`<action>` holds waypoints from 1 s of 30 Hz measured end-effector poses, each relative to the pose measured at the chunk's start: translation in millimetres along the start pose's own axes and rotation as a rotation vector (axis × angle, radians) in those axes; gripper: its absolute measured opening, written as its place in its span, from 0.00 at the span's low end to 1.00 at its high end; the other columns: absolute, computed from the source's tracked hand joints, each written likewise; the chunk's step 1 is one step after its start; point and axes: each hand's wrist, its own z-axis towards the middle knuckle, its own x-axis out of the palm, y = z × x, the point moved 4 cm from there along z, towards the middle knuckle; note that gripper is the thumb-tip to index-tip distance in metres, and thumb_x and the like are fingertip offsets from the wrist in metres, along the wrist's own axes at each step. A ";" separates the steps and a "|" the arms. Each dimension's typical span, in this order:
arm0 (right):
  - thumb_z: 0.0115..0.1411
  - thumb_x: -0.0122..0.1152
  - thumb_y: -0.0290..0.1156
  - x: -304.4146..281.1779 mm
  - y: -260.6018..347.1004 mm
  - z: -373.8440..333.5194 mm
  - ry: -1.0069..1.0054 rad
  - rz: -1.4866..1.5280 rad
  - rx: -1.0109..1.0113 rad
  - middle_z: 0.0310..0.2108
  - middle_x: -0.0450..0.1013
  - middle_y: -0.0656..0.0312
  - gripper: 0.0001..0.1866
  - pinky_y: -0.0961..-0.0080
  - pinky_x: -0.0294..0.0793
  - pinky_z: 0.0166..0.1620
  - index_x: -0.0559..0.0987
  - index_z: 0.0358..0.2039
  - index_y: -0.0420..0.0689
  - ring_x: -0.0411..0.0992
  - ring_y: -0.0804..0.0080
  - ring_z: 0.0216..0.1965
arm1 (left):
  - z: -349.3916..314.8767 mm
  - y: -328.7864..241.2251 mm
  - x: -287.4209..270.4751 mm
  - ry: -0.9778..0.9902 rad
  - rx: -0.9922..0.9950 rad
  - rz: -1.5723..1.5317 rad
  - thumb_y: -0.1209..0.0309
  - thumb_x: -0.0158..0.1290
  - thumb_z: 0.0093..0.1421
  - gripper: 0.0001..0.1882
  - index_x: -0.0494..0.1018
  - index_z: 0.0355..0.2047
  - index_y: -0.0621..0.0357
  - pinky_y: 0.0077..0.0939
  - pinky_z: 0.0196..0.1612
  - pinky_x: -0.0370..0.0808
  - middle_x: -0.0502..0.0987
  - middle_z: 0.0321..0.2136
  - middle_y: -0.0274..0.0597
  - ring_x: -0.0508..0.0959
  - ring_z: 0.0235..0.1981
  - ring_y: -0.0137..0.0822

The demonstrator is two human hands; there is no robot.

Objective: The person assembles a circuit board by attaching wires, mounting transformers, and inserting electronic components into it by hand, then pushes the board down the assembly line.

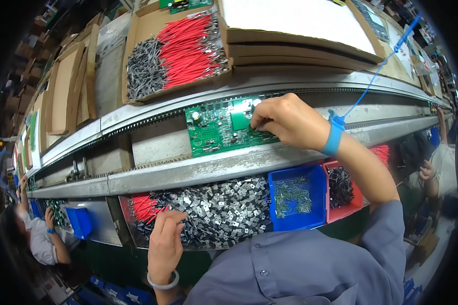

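A green circuit board point(203, 136) with many small parts lies between the metal rails of the line. Over its right part my right hand point(290, 122) is pinched, fingertips down at the board's surface; whatever they hold is hidden behind the fingers. That wrist wears a blue strap point(334, 137) with a blue cord running up. My left hand point(165, 239) is at the left side of a bin of loose black and silver three-legged components point(224, 208), beside some red leads point(145, 207). Its fingers are curled together, and I cannot make out anything between them.
Right of the component bin stand a blue bin point(321, 195) of small leaded parts and a red bin point(360, 195) of dark parts. Beyond the rails sit a cardboard tray point(133, 48) of red and grey leads and stacked cardboard point(290, 36). Other people work at both sides.
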 end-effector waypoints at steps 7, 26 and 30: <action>0.54 0.66 0.19 5.0 -2.7 -2.4 -0.045 -0.040 -0.023 0.34 0.81 0.49 0.08 0.62 0.81 0.44 0.82 0.36 0.36 0.81 0.50 0.38 | 1.6 -0.5 2.4 0.016 -0.012 0.024 0.88 0.53 0.60 0.14 0.77 0.45 0.65 0.40 0.47 0.77 0.77 0.42 0.53 0.79 0.42 0.53; 0.51 0.64 0.24 36.4 5.0 0.1 -0.130 -0.297 -0.257 0.25 0.80 0.44 0.05 0.54 0.83 0.35 0.81 0.28 0.35 0.82 0.44 0.32 | 12.9 -15.5 1.7 0.086 0.172 0.138 0.79 0.54 0.67 0.08 0.77 0.45 0.67 0.44 0.52 0.75 0.78 0.42 0.57 0.78 0.45 0.58; 0.48 0.66 0.24 45.4 1.5 -3.8 -0.180 -0.356 -0.223 0.25 0.80 0.45 0.07 0.55 0.83 0.34 0.81 0.27 0.34 0.82 0.45 0.31 | 22.4 -25.2 5.2 0.090 0.260 0.130 0.80 0.56 0.64 0.09 0.78 0.45 0.66 0.43 0.50 0.76 0.79 0.41 0.56 0.79 0.44 0.56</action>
